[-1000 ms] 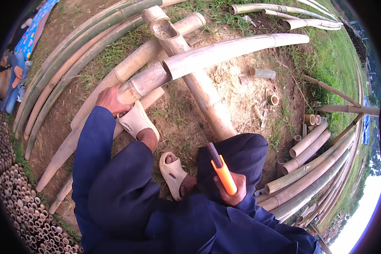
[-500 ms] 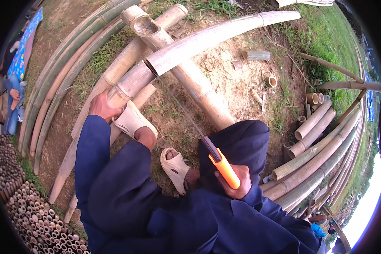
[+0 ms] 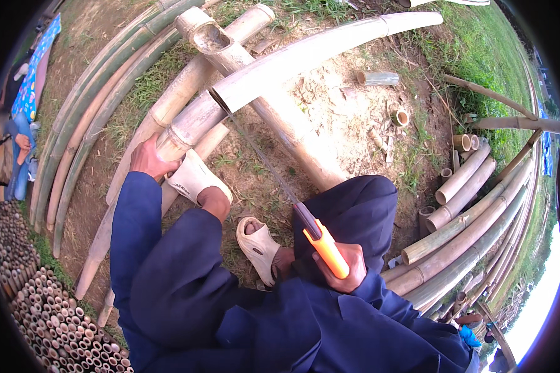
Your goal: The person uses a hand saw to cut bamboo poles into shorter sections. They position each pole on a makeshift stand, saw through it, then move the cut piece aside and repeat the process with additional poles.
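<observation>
My left hand (image 3: 154, 154) is wrapped round the near end of a bamboo section (image 3: 191, 126), beside my sandalled foot. A dark gap parts this section from the long pale bamboo pole (image 3: 305, 56) that runs up to the right; whether the two still join underneath is hidden. My right hand (image 3: 345, 268) is closed round the orange handle of a handsaw (image 3: 327, 250), above my bent leg. The saw's thin blade slants up to the left, its far end at the gap. A notched bamboo log (image 3: 283, 127) passes beneath the pole as a support.
Long bamboo poles (image 3: 99, 105) lie at the left, and more (image 3: 466, 248) are stacked at the right. Short offcuts (image 3: 378, 78) rest on the sawdust-strewn ground. Many cut bamboo tubes (image 3: 62, 317) are piled at lower left. Another person (image 3: 22, 146) sits at the far left.
The handsaw and my right hand have shifted slightly left, and the blade shows more clearly. My left hand stays on the bamboo section.
</observation>
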